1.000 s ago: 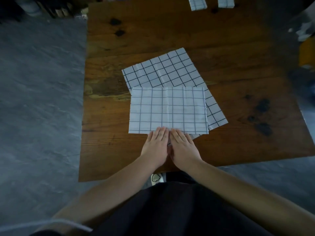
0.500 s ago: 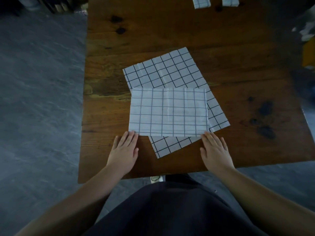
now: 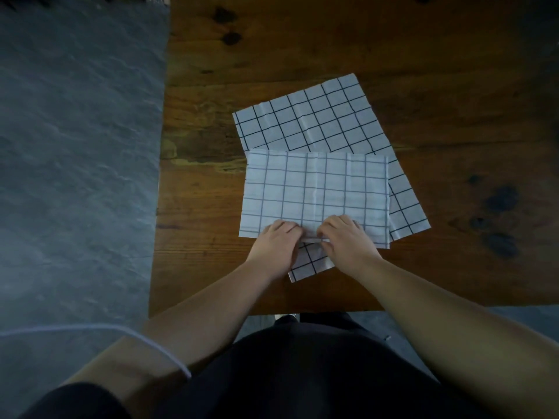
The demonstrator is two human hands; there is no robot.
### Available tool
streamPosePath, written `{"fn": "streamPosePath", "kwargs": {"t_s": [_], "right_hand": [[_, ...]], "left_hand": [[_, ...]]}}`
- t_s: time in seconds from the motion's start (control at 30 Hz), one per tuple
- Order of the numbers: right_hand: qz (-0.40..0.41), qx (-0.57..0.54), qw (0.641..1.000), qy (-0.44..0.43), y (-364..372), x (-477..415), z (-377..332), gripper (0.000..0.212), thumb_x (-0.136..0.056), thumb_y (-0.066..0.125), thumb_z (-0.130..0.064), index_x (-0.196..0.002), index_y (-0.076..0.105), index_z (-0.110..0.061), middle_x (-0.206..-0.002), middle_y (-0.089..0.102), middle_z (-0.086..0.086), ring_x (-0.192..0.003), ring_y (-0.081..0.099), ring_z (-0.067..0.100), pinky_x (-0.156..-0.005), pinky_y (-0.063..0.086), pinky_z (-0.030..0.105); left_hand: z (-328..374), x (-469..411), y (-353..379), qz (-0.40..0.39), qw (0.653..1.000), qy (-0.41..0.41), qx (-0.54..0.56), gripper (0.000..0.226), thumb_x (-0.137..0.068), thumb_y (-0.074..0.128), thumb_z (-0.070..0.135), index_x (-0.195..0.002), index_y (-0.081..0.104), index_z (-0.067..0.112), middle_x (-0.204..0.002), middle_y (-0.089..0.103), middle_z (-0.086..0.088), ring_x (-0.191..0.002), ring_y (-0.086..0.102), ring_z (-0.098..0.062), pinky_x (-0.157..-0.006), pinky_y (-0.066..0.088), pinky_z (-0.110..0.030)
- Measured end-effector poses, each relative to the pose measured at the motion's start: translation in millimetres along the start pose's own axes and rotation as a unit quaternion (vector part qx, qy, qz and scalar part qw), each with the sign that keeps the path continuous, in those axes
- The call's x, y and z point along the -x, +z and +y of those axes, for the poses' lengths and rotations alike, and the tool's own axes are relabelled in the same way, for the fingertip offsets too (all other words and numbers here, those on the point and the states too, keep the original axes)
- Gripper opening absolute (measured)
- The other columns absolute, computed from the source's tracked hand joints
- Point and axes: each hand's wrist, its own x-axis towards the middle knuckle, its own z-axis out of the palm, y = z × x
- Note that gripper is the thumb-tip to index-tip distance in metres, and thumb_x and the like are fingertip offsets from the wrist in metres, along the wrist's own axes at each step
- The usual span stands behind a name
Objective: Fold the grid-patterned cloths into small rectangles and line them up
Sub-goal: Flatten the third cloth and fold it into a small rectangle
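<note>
Close to the person, the left hand (image 3: 276, 241) and right hand (image 3: 348, 240) pinch the near edge of the half-folded cloth (image 3: 314, 189). It lies on the table (image 3: 205, 207) atop an unfolded cloth (image 3: 317, 119). By my reckoning most of the folding, and all the lining up, remains.

No legible text, label or number on any surface
</note>
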Motion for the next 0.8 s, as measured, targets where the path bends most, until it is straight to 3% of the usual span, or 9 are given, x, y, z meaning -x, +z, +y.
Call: {"fn": "streamPosePath", "kwargs": {"t_s": [0.2,0.3,0.5,0.6,0.73,0.8], "right_hand": [[-0.023,0.061,0.997,-0.044,-5.0,-1.3,2.2,0.026,-0.107,0.039,-0.029,-0.125,0.056,-0.021,-0.124,0.052,0.000,-0.119,0.046,0.022,-0.105,0.042,0.037],[-0.025,0.053,0.998,-0.033,-11.3,-3.2,-1.9,0.024,-0.106,0.038,-0.029,-0.119,0.057,-0.022,-0.120,0.054,-0.002,-0.116,0.048,0.021,-0.105,0.041,0.035],[0.033,0.010,0.999,-0.027,-41.3,2.3,-27.8,0.015,-0.103,0.044,-0.028,-0.106,0.058,-0.026,-0.105,0.057,-0.008,-0.102,0.048,0.015,-0.093,0.044,0.034],[0.069,0.003,0.997,-0.029,-54.6,16.1,-38.7,0.015,-0.103,0.047,-0.030,-0.111,0.059,-0.026,-0.105,0.059,-0.008,-0.099,0.051,0.014,-0.091,0.046,0.035],[0.097,0.045,0.994,-0.009,-63.6,35.3,-50.6,0.030,-0.100,0.051,-0.040,-0.128,0.053,-0.028,-0.119,0.060,-0.008,-0.110,0.055,0.015,-0.097,0.046,0.037],[0.126,0.055,0.991,0.008,-69.3,44.3,-56.3,0.028,-0.100,0.052,-0.035,-0.126,0.055,-0.025,-0.118,0.060,-0.005,-0.109,0.056,0.018,-0.094,0.046,0.037]], "left_hand": [[-2.4,-4.2,-1.1,-0.004,1.000,-0.002,-0.010,0.029,-0.094,0.060,0.023,-0.122,0.057,0.020,-0.130,0.053,0.002,-0.125,0.043,-0.020,-0.109,0.036,-0.038],[0.4,-3.9,-2.7,0.005,1.000,0.009,-0.022,0.030,-0.095,0.058,0.027,-0.124,0.057,0.019,-0.129,0.052,0.001,-0.124,0.043,-0.021,-0.107,0.036,-0.038],[13.5,-0.1,-16.6,0.082,0.996,0.010,-0.031,0.023,-0.095,0.059,0.024,-0.118,0.056,0.020,-0.117,0.056,-0.001,-0.111,0.049,-0.024,-0.097,0.038,-0.037],[15.6,6.1,-31.3,0.128,0.991,0.021,-0.023,0.014,-0.093,0.062,0.016,-0.107,0.059,0.019,-0.107,0.059,-0.001,-0.101,0.053,-0.025,-0.090,0.043,-0.038],[17.8,18.3,-52.4,0.182,0.983,0.028,-0.003,0.008,-0.095,0.058,0.016,-0.103,0.060,0.017,-0.105,0.061,-0.001,-0.098,0.055,-0.023,-0.087,0.048,-0.037],[21.3,25.2,-62.2,0.203,0.979,0.027,0.013,0.007,-0.097,0.056,0.017,-0.102,0.061,0.017,-0.103,0.059,-0.001,-0.097,0.053,-0.022,-0.086,0.047,-0.036]]}}
